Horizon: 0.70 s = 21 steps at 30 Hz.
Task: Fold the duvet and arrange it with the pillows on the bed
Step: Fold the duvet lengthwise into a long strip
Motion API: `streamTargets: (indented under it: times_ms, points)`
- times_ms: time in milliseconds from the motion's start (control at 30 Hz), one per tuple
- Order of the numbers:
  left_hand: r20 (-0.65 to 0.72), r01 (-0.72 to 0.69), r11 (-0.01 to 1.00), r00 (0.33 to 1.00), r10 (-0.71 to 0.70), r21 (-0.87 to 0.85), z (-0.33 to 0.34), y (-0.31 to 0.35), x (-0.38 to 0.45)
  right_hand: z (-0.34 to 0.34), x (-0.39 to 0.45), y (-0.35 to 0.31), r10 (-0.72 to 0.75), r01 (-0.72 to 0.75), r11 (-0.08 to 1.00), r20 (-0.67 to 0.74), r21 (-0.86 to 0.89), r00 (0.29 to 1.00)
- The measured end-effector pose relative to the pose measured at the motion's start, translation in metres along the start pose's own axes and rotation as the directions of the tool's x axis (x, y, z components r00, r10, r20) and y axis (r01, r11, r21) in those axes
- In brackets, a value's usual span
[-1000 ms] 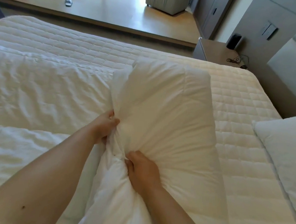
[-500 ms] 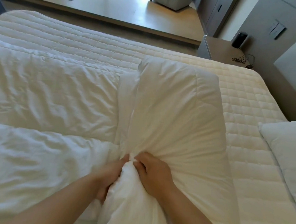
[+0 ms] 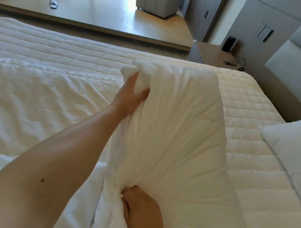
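Observation:
A white duvet (image 3: pixel 37 99) lies spread over the left half of the quilted mattress (image 3: pixel 247 112). One folded strip of it (image 3: pixel 177 127) is raised in the middle of the bed. My left hand (image 3: pixel 131 95) grips the far left corner of that raised fold. My right hand (image 3: pixel 140 208) pinches the bunched near end of the fold, low in view. A white pillow (image 3: pixel 293 153) lies at the right edge, by the headboard.
A padded grey headboard (image 3: pixel 297 69) stands at the right. A bedside table (image 3: pixel 216 54) with a black speaker (image 3: pixel 228 43) and a cable is beyond the bed. Wooden floor, a grey ottoman (image 3: pixel 155 0) and slippers (image 3: pixel 53 4) lie farther back.
My left hand left the bunched near end next to my right hand and reached forward to the far corner of the fold, which now stands higher. My right hand kept its grip.

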<state>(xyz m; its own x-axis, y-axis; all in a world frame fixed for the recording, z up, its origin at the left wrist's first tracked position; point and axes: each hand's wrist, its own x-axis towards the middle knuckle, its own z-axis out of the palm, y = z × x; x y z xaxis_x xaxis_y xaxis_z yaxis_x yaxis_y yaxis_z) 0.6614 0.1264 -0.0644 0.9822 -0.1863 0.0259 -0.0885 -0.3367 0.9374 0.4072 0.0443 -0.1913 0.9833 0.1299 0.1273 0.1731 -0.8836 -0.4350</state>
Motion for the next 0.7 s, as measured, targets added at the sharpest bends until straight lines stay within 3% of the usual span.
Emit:
streamTargets:
  times_ms: [33,100,200,267,333,467,533,600,633,700]
  points:
    - [0.054,-0.051,0.997,0.997,0.047,0.064,0.007,0.000,0.003,0.006,0.003,0.004,-0.008,0.008,1.000,-0.008,-0.013,1.000]
    - [0.183,0.038,0.997,0.982,-0.050,0.072,0.014,-0.014,0.009,0.014,0.008,0.009,-0.022,0.021,1.000,-0.014,-0.019,1.000]
    - [0.315,0.281,0.915,0.931,-0.186,-0.290,0.011,-0.022,0.011,0.027,0.013,0.013,-0.068,0.067,0.998,-0.047,-0.007,0.997]
    - [0.276,0.251,0.881,0.950,-0.145,-0.402,0.013,-0.012,0.019,0.035,0.015,0.017,-0.083,0.084,0.996,-0.072,0.010,0.994]
    - [0.217,0.189,0.952,0.967,-0.137,-0.241,0.022,-0.004,0.027,0.037,0.017,0.020,-0.083,0.085,0.996,-0.061,0.037,0.995]
    - [0.169,0.280,0.959,0.944,-0.283,0.042,0.031,-0.032,0.043,0.037,0.017,0.021,-0.083,0.082,0.996,0.021,0.041,0.996]
    - [0.098,0.240,0.910,0.953,-0.287,0.337,0.035,-0.039,0.045,0.039,0.015,0.022,-0.080,0.079,0.995,0.032,0.054,0.996]
    - [-0.101,0.323,0.802,0.943,-0.316,0.502,0.037,-0.029,0.044,0.037,0.015,0.020,-0.083,0.082,0.995,0.035,0.051,0.996]
    - [-0.196,0.354,0.760,0.935,-0.296,0.545,0.036,-0.019,0.040,0.035,0.016,0.019,-0.081,0.079,0.996,0.045,0.043,0.996]
    - [-0.287,0.200,0.720,0.958,-0.001,0.665,0.039,0.000,0.025,0.032,0.015,0.018,-0.076,0.074,0.997,0.059,0.037,0.995]
